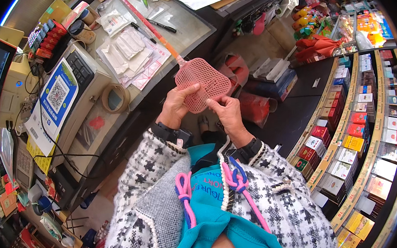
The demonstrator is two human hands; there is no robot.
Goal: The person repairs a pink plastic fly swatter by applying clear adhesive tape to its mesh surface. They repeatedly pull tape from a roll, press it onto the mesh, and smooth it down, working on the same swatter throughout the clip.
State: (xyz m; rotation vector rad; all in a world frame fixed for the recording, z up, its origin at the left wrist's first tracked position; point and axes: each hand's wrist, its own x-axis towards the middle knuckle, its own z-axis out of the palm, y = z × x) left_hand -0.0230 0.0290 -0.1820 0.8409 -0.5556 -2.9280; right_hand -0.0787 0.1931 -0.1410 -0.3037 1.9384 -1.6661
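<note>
A pink fly swatter (199, 79) with a perforated square head is held up before me. Its long orange-pink handle reaches away to the upper left, over the counter. My left hand (176, 106) grips the near left edge of the head, thumb lying on top of the mesh. At the near right corner my right hand (227, 115) pinches the rim between thumb and fingers. Fingers beneath the mesh are partly hidden. Each wrist wears a black band.
The glass-topped counter (195, 27) on the left carries white packets (126, 50), a black pen (161, 26), a tape roll (115, 98) and a code sign (57, 94). Curved shelves of small boxes (353, 143) stand on the right. Red plastic bags (253, 107) hang beyond my hands.
</note>
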